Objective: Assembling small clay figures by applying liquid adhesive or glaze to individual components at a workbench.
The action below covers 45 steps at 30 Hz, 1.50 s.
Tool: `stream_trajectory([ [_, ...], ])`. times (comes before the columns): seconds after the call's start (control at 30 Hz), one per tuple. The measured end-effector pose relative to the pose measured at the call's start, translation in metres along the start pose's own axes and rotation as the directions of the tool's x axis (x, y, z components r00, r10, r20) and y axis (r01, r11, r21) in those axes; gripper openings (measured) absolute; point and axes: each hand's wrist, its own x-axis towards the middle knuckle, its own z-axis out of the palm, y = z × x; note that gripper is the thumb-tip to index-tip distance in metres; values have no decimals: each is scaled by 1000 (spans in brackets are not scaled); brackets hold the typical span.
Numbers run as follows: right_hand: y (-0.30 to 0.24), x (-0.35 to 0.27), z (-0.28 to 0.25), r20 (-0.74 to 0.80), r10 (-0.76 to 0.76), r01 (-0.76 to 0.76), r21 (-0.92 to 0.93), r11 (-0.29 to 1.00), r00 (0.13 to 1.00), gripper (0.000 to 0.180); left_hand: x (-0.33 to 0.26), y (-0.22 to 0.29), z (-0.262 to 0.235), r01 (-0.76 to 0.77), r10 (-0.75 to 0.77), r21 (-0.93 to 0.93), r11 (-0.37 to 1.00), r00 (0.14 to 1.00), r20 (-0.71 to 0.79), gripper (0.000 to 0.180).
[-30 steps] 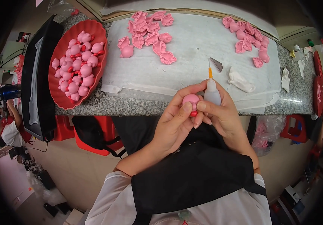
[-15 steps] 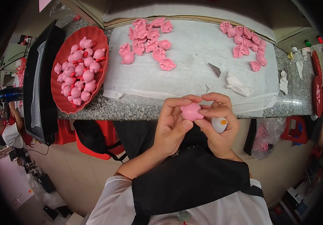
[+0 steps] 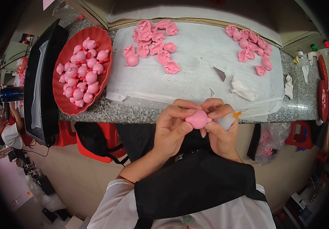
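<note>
In front of my body, at the counter's near edge, my left hand (image 3: 167,131) and my right hand (image 3: 224,140) hold a round pink plastic figure part (image 3: 199,119) between them. Thumbs and fingertips press on its two sides, and a bit of red shows at its left end. Tucked in the palm of my right hand is a small translucent squeeze bottle (image 3: 226,121), its orange nozzle pointing up and to the right. The fingers partly cover both the bottle and the pink part.
White paper (image 3: 195,82) covers the granite counter (image 3: 134,114). Pink half shells (image 3: 156,47) lie at far left, more pink pieces (image 3: 253,45) at far right. A scalloped red tray (image 3: 59,97) holds round pink parts and red bits. A crumpled tissue (image 3: 243,89) and a dark blade-like piece (image 3: 220,73) lie nearby.
The pink part has turned in my fingers and sits slightly lower and to the right. The bottle has tilted, so its nozzle now points outward to the right.
</note>
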Motion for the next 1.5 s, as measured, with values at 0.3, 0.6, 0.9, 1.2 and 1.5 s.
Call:
stream_trajectory([
  [0.3, -27, 8, -6, -88, -66, 23, -421, 907, 994, 22, 4, 0, 3, 22, -21, 100, 995, 1000, -8, 28],
  [0.6, -62, 20, -64, -67, -191, -80, -995, -62, 979, 19, 0, 0, -4, -133, 123, 528, 839, 991, 55, 36],
  [0.9, -28, 6, 10, -89, -7, -17, -262, 965, 996, 12, -5, -2, 9, -180, 237, 661, 728, 971, 2, 28],
  [1.2, -62, 10, -37, -296, -325, -55, -810, 584, 898, 20, 1, 3, 5, 129, -126, 69, 989, 991, -45, 35],
  [1.5, -37, 14, -1, -74, 19, -44, -360, 932, 997, 20, 2, -3, 11, 262, -289, -295, 919, 956, -52, 27],
])
